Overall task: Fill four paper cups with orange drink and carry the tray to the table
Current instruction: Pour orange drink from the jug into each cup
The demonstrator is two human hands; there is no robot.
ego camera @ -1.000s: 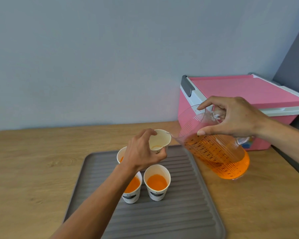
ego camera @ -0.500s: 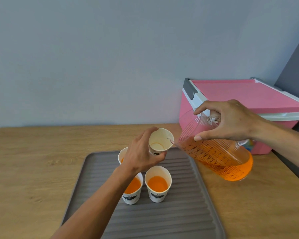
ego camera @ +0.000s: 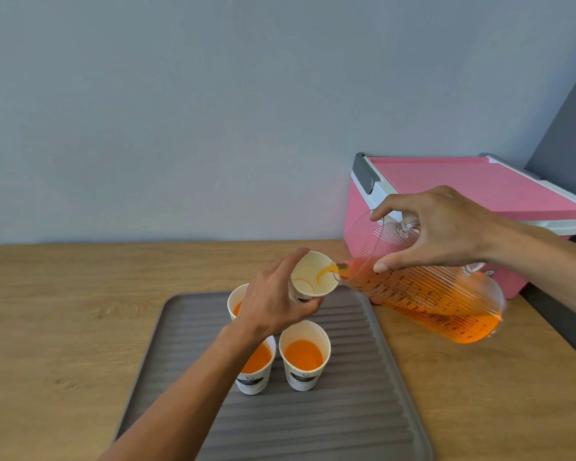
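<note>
A grey ribbed tray (ego camera: pixel 363 387) lies on the wooden counter. Three white paper cups with orange drink stand on it: one at front right (ego camera: pixel 304 356), one at front left (ego camera: pixel 258 369) partly under my forearm, one behind (ego camera: pixel 236 301) mostly hidden by my hand. My left hand (ego camera: pixel 273 304) holds a fourth paper cup (ego camera: pixel 313 277) tilted above the tray's far edge. My right hand (ego camera: pixel 436 227) grips a clear ribbed jug (ego camera: pixel 429 294) of orange drink, tipped left, spout at the cup's rim. A thin orange stream runs into the cup.
A pink cooler box (ego camera: pixel 463 194) with a white and grey lid edge stands against the wall behind the jug. A grey-blue wall runs along the back of the wooden counter (ego camera: pixel 80 311). A dark panel closes the right side.
The jug has tipped further and drink now flows from its spout into the held cup, which has tilted a little more toward the jug. The cups on the tray have not moved.
</note>
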